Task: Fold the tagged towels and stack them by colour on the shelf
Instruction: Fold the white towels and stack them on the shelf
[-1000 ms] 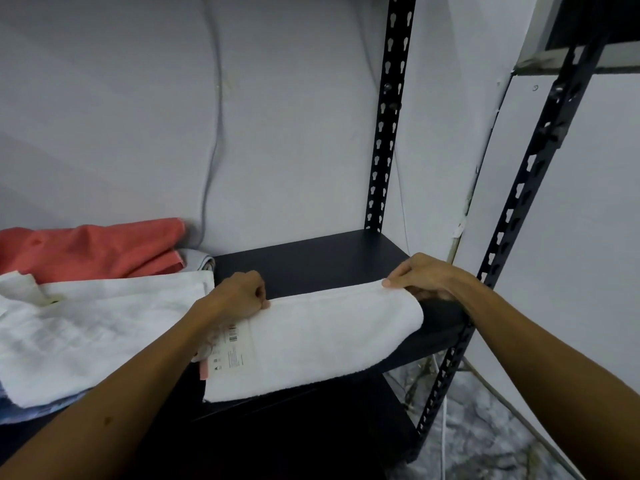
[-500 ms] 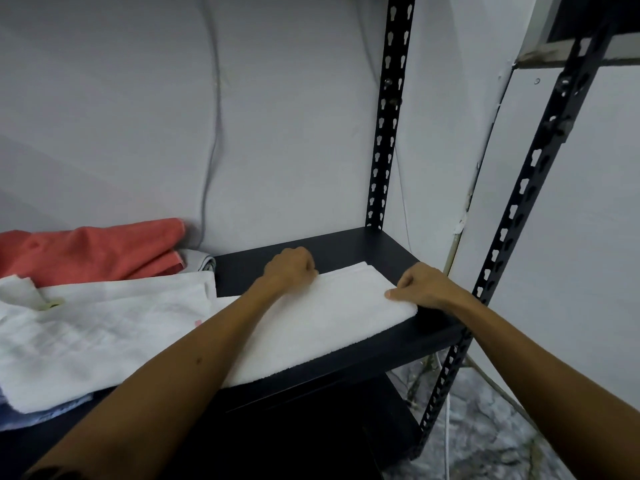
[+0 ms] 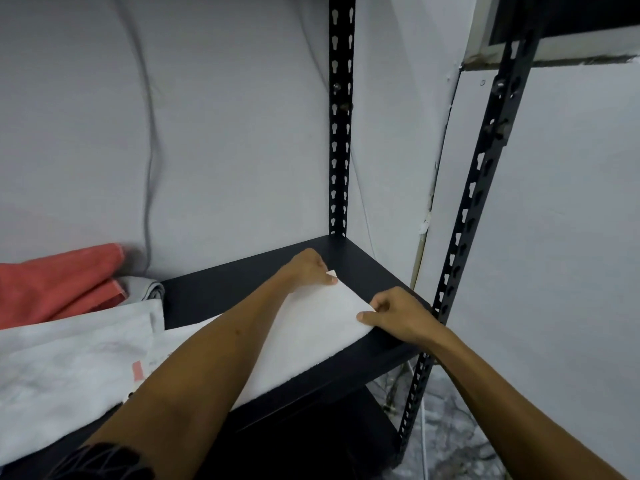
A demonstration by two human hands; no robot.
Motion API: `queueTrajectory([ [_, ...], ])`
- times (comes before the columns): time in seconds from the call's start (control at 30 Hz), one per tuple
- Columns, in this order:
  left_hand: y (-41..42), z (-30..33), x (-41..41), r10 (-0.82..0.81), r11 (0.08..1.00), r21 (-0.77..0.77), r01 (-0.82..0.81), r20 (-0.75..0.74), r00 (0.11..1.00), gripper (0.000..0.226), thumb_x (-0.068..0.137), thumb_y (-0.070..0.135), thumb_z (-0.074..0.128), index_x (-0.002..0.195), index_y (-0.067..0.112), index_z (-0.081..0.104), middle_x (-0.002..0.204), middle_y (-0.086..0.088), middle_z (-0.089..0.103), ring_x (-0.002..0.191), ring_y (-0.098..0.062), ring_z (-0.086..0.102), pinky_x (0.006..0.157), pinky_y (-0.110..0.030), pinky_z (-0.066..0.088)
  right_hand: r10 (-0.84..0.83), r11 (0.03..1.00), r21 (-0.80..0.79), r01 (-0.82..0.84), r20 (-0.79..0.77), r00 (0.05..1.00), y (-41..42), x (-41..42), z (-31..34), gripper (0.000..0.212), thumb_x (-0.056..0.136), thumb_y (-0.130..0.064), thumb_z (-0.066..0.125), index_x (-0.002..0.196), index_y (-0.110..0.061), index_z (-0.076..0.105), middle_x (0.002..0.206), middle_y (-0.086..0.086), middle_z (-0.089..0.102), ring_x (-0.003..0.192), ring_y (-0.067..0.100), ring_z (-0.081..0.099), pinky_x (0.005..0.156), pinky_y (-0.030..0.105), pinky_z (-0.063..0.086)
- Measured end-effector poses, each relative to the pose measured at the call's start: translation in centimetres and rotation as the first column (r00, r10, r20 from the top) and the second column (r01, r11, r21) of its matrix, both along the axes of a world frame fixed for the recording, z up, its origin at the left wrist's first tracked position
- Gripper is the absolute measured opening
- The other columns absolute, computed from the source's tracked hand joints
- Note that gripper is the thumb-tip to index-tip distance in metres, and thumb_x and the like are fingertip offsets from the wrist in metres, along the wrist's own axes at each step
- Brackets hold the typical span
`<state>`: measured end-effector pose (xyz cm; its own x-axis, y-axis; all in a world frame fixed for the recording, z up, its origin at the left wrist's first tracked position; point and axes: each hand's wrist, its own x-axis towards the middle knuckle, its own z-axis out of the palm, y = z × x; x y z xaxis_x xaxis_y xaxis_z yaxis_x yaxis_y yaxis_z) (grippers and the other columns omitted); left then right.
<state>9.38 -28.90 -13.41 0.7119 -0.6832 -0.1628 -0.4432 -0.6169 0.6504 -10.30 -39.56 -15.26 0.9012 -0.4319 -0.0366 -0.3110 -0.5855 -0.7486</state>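
White towel point(image 3: 311, 334) edge-on black shelf point(image 3: 214, 289) — left hand point(image 3: 308, 270), right hand point(image 3: 394, 315) both pinching far corners.

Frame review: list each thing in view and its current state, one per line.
White towel: folded, flat on shelf, both hands gripping its far edge.
Left hand: pinching towel's far corner.
Right hand: pinching towel's right corner.
Red towel: folded, against wall.
White pile: loosely spread.
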Motion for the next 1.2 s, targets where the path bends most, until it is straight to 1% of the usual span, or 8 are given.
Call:
queueTrajectory([
  [0.17,0.8,0.5,0.6,0.098,0.978,-0.165,-0.125,-0.162,0.982,0.014,0.082,0.016,0.08,0.088,0.013,0.067,0.086,-0.002,0.065,0.072,-0.015,0.058,0.058,-0.026,0.046,-0.024,0.99,0.141,0.021,0.019,1.0,-0.3,-0.8,1.4,0.029,0.09,-0.033,0.068,0.073,-0.01,0.068,0.066,-0.005,0.067,0.056,0.008,0.055,0.06,0.021,0.044],
  [0.37,0.7,0.2,1.2,0.124,0.956,-0.23,-0.185,-0.259,0.958,0.021,0.085,0.011,0.075,0.103,0.018,0.067,0.112,-0.006,0.064,0.101,-0.021,0.059,0.088,-0.029,0.049,-0.16,0.942,0.3,0.151,0.006,0.987,0.3,-0.5,1.1,0.017,0.085,-0.011,0.074,0.089,0.003,0.066,0.069,0.01,0.067,0.055,0.015,0.063,0.05,0.023,0.051],
  [0.57,0.5,0.4,1.8,0.138,0.949,-0.223,-0.224,-0.347,0.928,0.02,0.083,0.011,0.077,0.099,0.022,0.07,0.116,-0.006,0.065,0.11,-0.024,0.059,0.104,-0.038,0.046,-0.142,0.974,0.182,0.139,0.006,0.99,0.1,-0.6,0.8,0.015,0.089,-0.016,0.071,0.079,-0.006,0.066,0.066,0.005,0.063,0.051,0.012,0.055,0.045,0.023,0.045],
  [0.73,-0.1,-0.7,1.5,0.146,0.944,-0.281,-0.171,-0.109,0.983,0.018,0.08,0.017,0.081,0.093,0.017,0.068,0.099,-0.001,0.066,0.094,-0.017,0.063,0.08,-0.026,0.048,-0.132,0.959,-0.266,0.101,-0.105,0.986,-0.2,-0.7,0.4,0.031,0.09,-0.032,0.064,0.076,-0.005,0.066,0.074,0.004,0.069,0.073,0.019,0.065,0.072,0.036,0.053],
  [0.83,-0.4,-2.0,0.8,0.129,0.967,-0.237,-0.098,0.12,0.984,0.013,0.082,0.022,0.078,0.089,0.02,0.067,0.086,0.004,0.065,0.09,-0.016,0.065,0.078,-0.024,0.048,-0.169,0.923,-0.371,0.105,-0.145,0.975,0.0,-0.3,0.2,0.033,0.087,-0.033,0.062,0.061,-0.014,0.051,0.059,0.002,0.054,0.06,0.023,0.057,0.064,0.037,0.052],
  [1.0,1.9,-1.2,0.9,0.0,0.985,-0.17,0.015,0.087,0.996,0.032,0.088,0.04,0.069,0.11,0.017,0.063,0.098,0.003,0.064,0.089,-0.009,0.061,0.074,-0.019,0.044,-0.207,0.881,-0.453,0.135,-0.112,0.972,-0.2,1.0,0.9,0.045,0.09,-0.041,0.058,0.057,-0.014,0.044,0.052,-0.003,0.046,0.053,0.018,0.047,0.054,0.029,0.04],
  [1.1,4.9,-0.1,1.7,-0.065,0.997,0.06,0.055,0.173,0.983,0.033,0.087,0.043,0.067,0.105,0.015,0.07,0.103,0.004,0.067,0.095,-0.012,0.062,0.083,-0.027,0.05,-0.113,0.851,-0.513,0.112,0.029,0.993,-0.1,3.2,1.3,0.031,0.093,-0.031,0.056,0.073,-0.011,0.068,0.072,-0.003,0.068,0.068,0.018,0.06,0.066,0.036,0.054],
  [1.2,8.7,0.2,1.9,-0.048,0.993,0.119,0.026,0.185,0.982,0.024,0.084,0.039,0.072,0.087,0.016,0.074,0.092,0.004,0.071,0.085,-0.014,0.065,0.075,-0.028,0.053,0.123,0.885,-0.461,-0.068,0.089,0.988,0.6,6.7,1.6,0.018,0.096,-0.018,0.056,0.103,-0.013,0.071,0.107,0.0,0.068,0.099,0.02,0.062,0.089,0.04,0.051],
])
